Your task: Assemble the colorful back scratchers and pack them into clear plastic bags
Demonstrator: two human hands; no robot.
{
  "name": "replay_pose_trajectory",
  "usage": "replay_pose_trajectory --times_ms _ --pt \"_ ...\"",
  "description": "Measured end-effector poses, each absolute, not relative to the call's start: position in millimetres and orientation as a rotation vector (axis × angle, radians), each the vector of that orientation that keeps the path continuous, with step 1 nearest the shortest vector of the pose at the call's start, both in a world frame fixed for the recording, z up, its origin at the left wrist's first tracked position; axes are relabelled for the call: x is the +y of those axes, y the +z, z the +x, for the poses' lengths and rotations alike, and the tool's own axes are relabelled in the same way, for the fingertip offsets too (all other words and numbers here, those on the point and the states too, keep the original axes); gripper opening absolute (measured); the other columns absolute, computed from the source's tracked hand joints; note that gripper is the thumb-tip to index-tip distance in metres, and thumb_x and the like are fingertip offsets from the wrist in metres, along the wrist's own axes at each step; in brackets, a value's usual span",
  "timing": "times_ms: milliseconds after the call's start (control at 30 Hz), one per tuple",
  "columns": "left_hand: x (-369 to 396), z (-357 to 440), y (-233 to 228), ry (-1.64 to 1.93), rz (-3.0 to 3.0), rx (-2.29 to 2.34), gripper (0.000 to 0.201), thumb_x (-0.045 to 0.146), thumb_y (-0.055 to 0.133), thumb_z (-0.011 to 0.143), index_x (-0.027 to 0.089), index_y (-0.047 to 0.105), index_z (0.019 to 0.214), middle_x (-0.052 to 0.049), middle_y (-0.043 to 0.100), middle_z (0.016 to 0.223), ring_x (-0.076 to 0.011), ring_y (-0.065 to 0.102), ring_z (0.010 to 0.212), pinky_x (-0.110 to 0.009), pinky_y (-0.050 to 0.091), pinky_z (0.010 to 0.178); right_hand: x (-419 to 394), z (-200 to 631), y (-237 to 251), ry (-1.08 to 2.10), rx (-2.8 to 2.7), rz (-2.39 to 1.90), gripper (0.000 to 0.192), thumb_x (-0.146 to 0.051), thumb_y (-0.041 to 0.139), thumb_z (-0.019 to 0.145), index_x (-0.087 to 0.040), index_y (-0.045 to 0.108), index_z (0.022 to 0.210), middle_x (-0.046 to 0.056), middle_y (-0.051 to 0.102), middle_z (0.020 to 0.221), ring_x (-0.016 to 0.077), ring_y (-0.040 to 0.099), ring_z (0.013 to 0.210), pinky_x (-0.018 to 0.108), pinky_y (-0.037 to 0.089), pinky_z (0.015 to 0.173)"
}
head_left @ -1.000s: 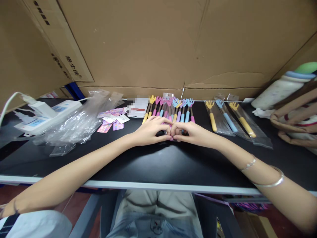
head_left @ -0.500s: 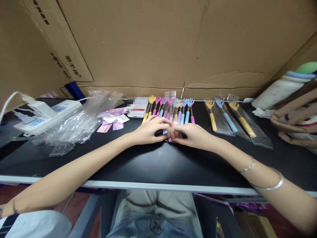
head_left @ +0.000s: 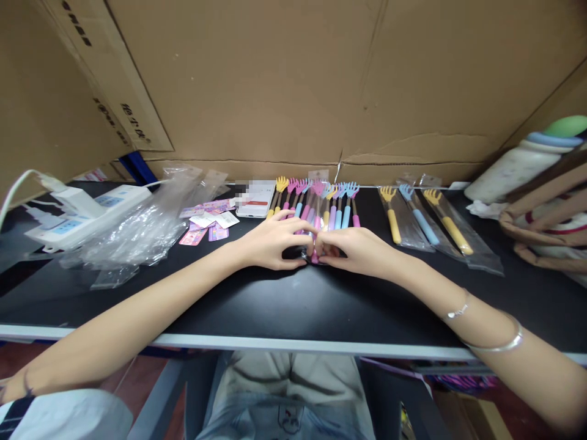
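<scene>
A pink back scratcher (head_left: 314,258) in a clear plastic bag (head_left: 319,175) lies pointing away from me, its clawed head on top of a row. My left hand (head_left: 277,241) is closed at the bag's near end, thumb and fingertips pinching from the left. From the right, my right hand (head_left: 355,250) pinches the same end, fingertips touching or nearly touching the left ones. Fingers hide much of the handle. Just beyond my hands lie several loose back scratchers (head_left: 347,211) in yellow, pink, purple and blue.
Bagged back scratchers (head_left: 424,223) lie to the right, near a bottle (head_left: 518,165) and a brown bag (head_left: 541,214). Left are printed cards (head_left: 219,232), a phone (head_left: 257,201), empty plastic bags (head_left: 137,229) and a power strip (head_left: 92,214). Cardboard (head_left: 275,91) walls the back.
My left thumb and fingers have shifted slightly at the bag's near end, and the blue and black handle bit seen between them is now hidden. My right hand stays nearly in place.
</scene>
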State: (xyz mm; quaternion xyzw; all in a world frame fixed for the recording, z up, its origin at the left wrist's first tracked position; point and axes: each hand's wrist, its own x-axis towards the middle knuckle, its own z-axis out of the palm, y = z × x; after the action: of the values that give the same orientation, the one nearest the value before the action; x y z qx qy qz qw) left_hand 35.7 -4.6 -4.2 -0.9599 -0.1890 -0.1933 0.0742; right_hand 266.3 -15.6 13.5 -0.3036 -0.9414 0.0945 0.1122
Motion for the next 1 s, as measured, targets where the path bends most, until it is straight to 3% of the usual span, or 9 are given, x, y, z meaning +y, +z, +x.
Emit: replay_pose_trajectory --times_ms 300,600,733,867,1000 --pt "-1.9 39.0 -2.5 -0.615 -2.576 -0.358 0.02 0.035 0.049 0.095 0.023 0.064 0.088 0.0 0.068 0.1 -0.0134 0.058 0.084 -0.029 0.036 0.084 -13.9 266.5 13.7 0.103 -2.782 -0.809 0.016 -0.034 0.053 0.09 -0.021 0.062 0.087 0.0 0.065 0.076 0.0108 0.054 0.062 0.022 0.032 0.058" --pt "-5.8 41.8 -5.4 -0.734 -2.42 -0.464 0.026 0.033 0.043 0.096 0.019 0.058 0.079 0.0 0.061 0.072 -0.0134 0.053 0.068 -0.028 0.034 0.065 -17.7 266.5 19.9 0.053 -2.696 -0.901 0.017 -0.036 0.051 0.09 -0.021 0.055 0.083 0.0 0.064 0.074 0.0121 0.057 0.064 0.022 0.033 0.058" --pt "-7.6 43.9 -6.5 -0.865 -2.47 -0.596 0.028 0.033 0.042 0.097 0.018 0.057 0.08 0.0 0.061 0.072 -0.0128 0.053 0.067 -0.026 0.035 0.063 -17.0 266.0 20.4 0.319 -2.579 -0.967 0.02 -0.041 0.051 0.09 -0.022 0.05 0.096 0.0 0.067 0.077 0.0133 0.061 0.068 0.023 0.039 0.063" --pt "-8.2 44.8 -8.6 -0.959 -2.525 -0.671 0.029 0.037 0.041 0.098 0.018 0.06 0.085 -0.001 0.064 0.082 -0.0137 0.056 0.074 -0.024 0.037 0.065 -12.2 265.2 18.5 0.637 -2.467 -0.863 0.038 -0.041 0.055 0.087 -0.02 0.043 0.116 0.001 0.069 0.084 0.0157 0.065 0.079 0.027 0.045 0.074" --pt "-11.2 46.8 -10.3 -1.022 -2.624 -0.676 0.029 0.034 0.04 0.098 0.018 0.06 0.086 -0.001 0.063 0.085 -0.0127 0.057 0.076 -0.022 0.039 0.066 -9.0 264.4 14.2 0.764 -2.46 -0.807 0.046 -0.036 0.059 0.085 -0.02 0.041 0.125 0.002 0.07 0.087 0.0154 0.067 0.083 0.028 0.047 0.079"
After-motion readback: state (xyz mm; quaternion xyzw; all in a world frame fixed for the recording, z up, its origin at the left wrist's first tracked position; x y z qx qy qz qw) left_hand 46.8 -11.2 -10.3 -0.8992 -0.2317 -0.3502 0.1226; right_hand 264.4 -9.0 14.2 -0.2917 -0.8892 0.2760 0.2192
